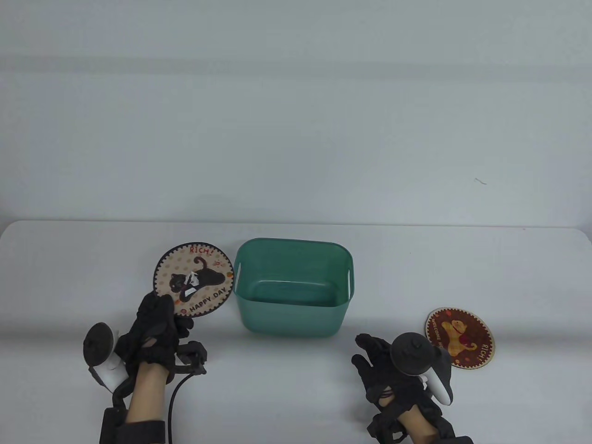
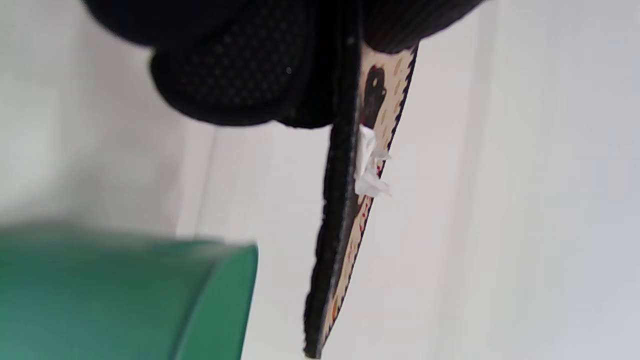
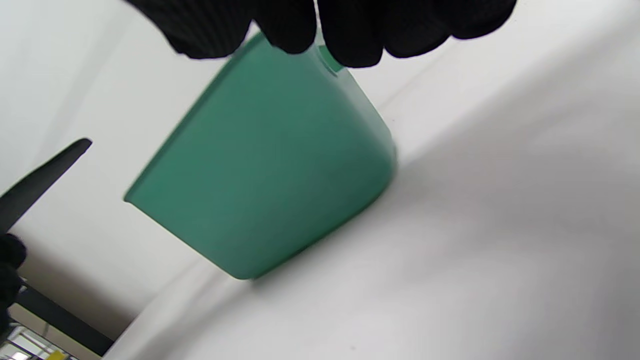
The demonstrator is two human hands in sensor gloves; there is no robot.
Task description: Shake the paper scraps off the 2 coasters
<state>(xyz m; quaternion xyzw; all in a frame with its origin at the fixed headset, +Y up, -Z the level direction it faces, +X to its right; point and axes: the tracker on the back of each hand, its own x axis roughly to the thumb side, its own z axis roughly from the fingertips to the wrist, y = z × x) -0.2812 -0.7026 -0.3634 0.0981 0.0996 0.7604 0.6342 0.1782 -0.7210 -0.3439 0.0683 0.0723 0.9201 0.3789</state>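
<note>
1. Beside the left wall of the green plastic bin (image 1: 293, 287): round beige coaster printed with a black cat (image 1: 193, 280), lifted off the surface and tipped, printed face toward the table camera, far edge almost at the bin's rim.
2. On that printed face: a few crumpled white paper scraps (image 1: 190, 282), clinging near the middle; seen edge-on in the left wrist view (image 2: 369, 162), standing proud of the face. Judged not yet shaken free, and carried toward the bin so the bits drop inside.
3. At the coaster's near edge: left hand (image 1: 155, 323) pinching the rim, thumb on one face and fingers (image 2: 240, 75) curled behind the black underside. Edge hold, likely chosen to leave the face free to tip and flick.
4. On the surface at the right, well apart from the bin: round dark-red coaster with an orange cat (image 1: 459, 338), lying flat; no scraps discernible on it from this view.
5. Just left of that red coaster: right hand (image 1: 384, 365), spread and relaxed, holding nothing, resting low near the surface with fingers pointing toward the bin; fingertips (image 3: 295, 30) visible in front of the green wall, not gripping it. Seemingly idle.
</note>
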